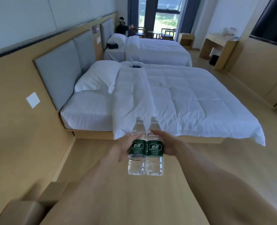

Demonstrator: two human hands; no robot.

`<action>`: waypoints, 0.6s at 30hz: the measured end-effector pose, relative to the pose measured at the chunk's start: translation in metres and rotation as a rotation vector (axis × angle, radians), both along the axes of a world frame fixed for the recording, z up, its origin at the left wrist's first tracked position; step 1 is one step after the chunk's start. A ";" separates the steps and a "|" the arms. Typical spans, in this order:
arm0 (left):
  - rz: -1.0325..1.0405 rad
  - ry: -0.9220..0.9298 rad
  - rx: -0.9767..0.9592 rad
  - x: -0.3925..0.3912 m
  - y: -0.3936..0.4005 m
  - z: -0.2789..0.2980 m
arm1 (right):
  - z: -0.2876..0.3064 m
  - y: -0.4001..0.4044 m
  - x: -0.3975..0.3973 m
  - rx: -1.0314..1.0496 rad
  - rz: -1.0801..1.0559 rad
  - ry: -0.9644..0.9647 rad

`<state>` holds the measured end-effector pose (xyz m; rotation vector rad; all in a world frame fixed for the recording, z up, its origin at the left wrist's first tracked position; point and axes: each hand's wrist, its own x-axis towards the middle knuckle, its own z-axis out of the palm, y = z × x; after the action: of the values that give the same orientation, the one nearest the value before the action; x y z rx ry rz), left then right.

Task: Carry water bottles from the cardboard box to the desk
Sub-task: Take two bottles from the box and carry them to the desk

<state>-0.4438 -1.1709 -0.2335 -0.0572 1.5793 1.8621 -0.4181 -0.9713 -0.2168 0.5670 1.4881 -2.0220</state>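
Clear plastic bottles side by side: left bottle (pixel 137 146) gripped by the left hand (pixel 124 147), right bottle (pixel 155 147) by the right hand (pixel 167 146). Upright and touching, probably for steadier carrying toward the desk (pixel 219 44).

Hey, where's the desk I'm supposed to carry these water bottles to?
In the head view, the desk stands far ahead on the right, against the right wall beyond the far bed, with a black bin under it.
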 end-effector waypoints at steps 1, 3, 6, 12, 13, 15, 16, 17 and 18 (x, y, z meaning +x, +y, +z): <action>0.002 0.005 -0.017 -0.001 0.018 0.000 | 0.000 0.017 0.004 0.010 -0.029 -0.001; -0.015 0.022 -0.049 -0.001 0.057 0.001 | -0.001 0.053 0.014 0.035 -0.108 0.009; -0.066 0.046 -0.064 0.001 0.120 0.001 | -0.003 0.111 0.032 0.045 -0.203 0.009; -0.203 0.060 -0.032 0.019 0.252 0.009 | 0.001 0.224 0.080 0.026 -0.422 -0.011; -0.237 0.056 -0.027 0.024 0.274 0.011 | 0.003 0.242 0.090 0.030 -0.461 -0.010; -0.303 0.045 -0.010 0.035 0.316 0.015 | 0.005 0.276 0.109 0.051 -0.540 -0.023; -0.333 0.041 -0.001 0.040 0.336 0.016 | 0.007 0.291 0.118 0.059 -0.578 -0.038; -0.365 0.035 0.008 0.046 0.355 0.017 | 0.009 0.306 0.128 0.062 -0.609 -0.053; -0.399 0.023 0.018 0.052 0.373 0.018 | 0.011 0.320 0.137 0.061 -0.637 -0.065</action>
<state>-0.3916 -0.7974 -0.2152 0.2696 1.4634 1.5674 -0.2808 -0.6518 -0.2058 1.2449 1.4518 -2.3879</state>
